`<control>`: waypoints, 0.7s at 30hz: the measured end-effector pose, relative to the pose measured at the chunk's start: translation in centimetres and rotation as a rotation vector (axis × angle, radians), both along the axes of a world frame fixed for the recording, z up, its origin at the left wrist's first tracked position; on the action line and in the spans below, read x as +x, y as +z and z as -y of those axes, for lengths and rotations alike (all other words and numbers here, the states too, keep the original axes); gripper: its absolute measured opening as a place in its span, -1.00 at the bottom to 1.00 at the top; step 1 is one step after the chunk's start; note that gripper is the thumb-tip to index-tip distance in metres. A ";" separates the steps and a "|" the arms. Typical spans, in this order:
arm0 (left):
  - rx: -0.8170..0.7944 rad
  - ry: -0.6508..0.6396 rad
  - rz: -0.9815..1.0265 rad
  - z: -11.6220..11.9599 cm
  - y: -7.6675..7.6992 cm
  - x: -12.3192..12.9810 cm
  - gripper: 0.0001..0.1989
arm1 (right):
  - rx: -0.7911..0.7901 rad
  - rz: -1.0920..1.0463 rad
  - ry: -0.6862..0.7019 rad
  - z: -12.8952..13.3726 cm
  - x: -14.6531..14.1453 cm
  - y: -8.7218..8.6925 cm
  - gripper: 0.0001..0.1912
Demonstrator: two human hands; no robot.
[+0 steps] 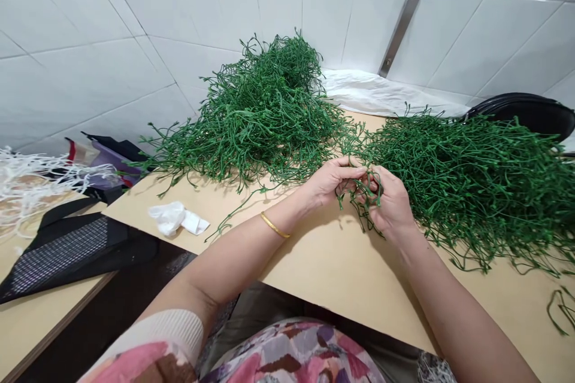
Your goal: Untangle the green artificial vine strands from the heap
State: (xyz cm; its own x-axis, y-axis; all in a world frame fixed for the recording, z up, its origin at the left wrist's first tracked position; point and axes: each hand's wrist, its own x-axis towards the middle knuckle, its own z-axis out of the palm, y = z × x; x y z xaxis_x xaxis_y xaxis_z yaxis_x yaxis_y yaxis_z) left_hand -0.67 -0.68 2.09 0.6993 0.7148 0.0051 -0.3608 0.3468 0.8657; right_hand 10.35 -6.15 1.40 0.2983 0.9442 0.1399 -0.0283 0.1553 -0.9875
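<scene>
- The left hand (pixel 335 181) comes in from the lower left, its fingers pressed together and curled over a tangle of thin green stems (pixel 366 194), pinching it from the left.
- The right hand (pixel 392 206) grips the same tangle from the right with bent fingers; the fingertips are partly hidden among the stems, so the exact pinch cannot be told.
- The tangle sits between the 2 hands, above the front part of the desk (pixel 341 269), with loose strands hanging below it toward the desktop.
- A gold bangle (pixel 275 225) circles the left wrist, and a white ribbed sleeve (pixel 171 335) covers the left upper arm.
- A large green heap (pixel 265 114) rises at the back edge of the desk, left of the hands.
- A 2nd green heap (pixel 467 185) spreads along the right edge, just beside the right hand, and almost meets the 1st behind the hands.
- A stray green sprig (pixel 559 311) lies near the right corner.
- A crumpled white tissue (pixel 173 218) lies near the left corner.
- Along the back right edge are a white cloth (pixel 386 93) and a rounded black object (pixel 525 114), against a white tiled wall (pixel 314 6) with a steel bracket (pixel 399 30).
- Off the left edge, a lower table (pixel 31 323) holds a black mesh bag (pixel 67 251) and white strings (pixel 31 185).
</scene>
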 end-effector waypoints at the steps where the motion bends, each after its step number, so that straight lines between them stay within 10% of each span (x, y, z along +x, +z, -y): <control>1: 0.031 0.029 -0.034 0.0 0.0 0.0 -0.77 | 0.047 0.121 -0.049 0.0 0.2 -0.1 -0.70; 8: 0.311 0.169 -0.365 -0.3 0.1 0.0 -0.90 | 0.204 0.872 -0.224 0.3 1.0 -0.6 -0.80; 12: 0.552 0.165 -0.346 0.2 0.9 -0.3 -0.84 | 0.103 0.523 -0.182 -0.4 1.9 -0.4 -0.73; 16: 0.459 0.210 -0.244 0.1 1.3 -0.8 -0.83 | 0.016 -0.150 -0.234 -0.9 4.0 0.7 -0.71; 21: 0.195 0.313 -0.250 -0.6 -0.1 -0.2 -0.75 | 0.183 -0.044 -0.172 -0.2 3.9 1.3 -0.59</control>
